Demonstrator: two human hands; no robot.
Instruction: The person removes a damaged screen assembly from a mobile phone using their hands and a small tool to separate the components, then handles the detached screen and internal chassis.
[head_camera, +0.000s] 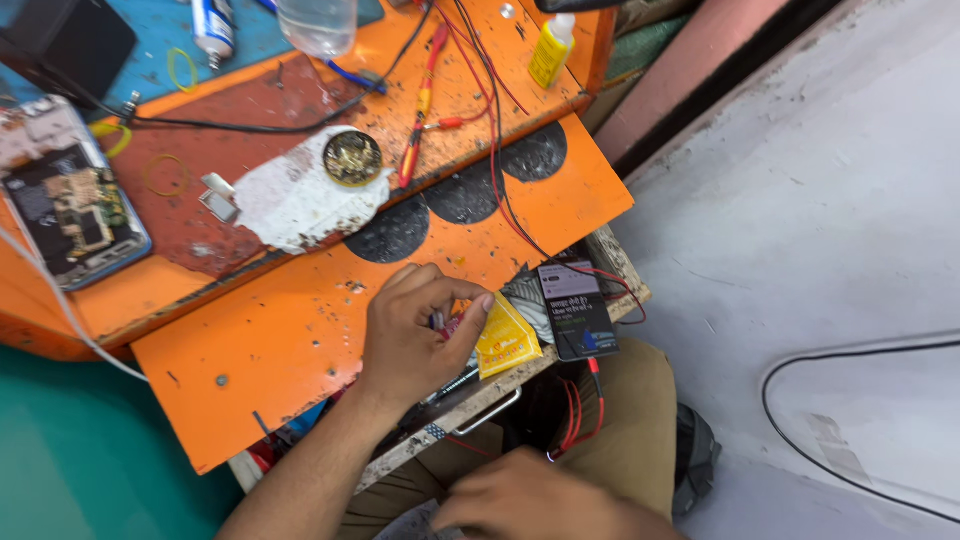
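Yellow, small and flat, the plastic sachet (506, 343) lies in the open wooden drawer (470, 400) under the orange work board (300, 330), just beside the person's left hand (410, 340). This hand is curled narrow, with the fingertips (470, 300) pinched together over small things at the sachet's edge; what exactly it pinches is hidden by the fingers. The right hand (530, 500) rests low at the bottom of the view, on the lap, blurred, so one cannot tell if it is open or closed.

To pick well from such a crowded drawer, it seems better to lift straight up with only two fingers, so that the red wires (575, 415) and the sachet are not pulled along.

Beside the sachet, a dark phone with a lit screen (575, 310) sits on the drawer's edge. Farther away on the board, a round tin of brass-coloured wool (352, 158) stands on a white rag. A small yellow bottle (551, 50) stands near the top, and a clear plastic bottle (318, 25) has its content not readable.
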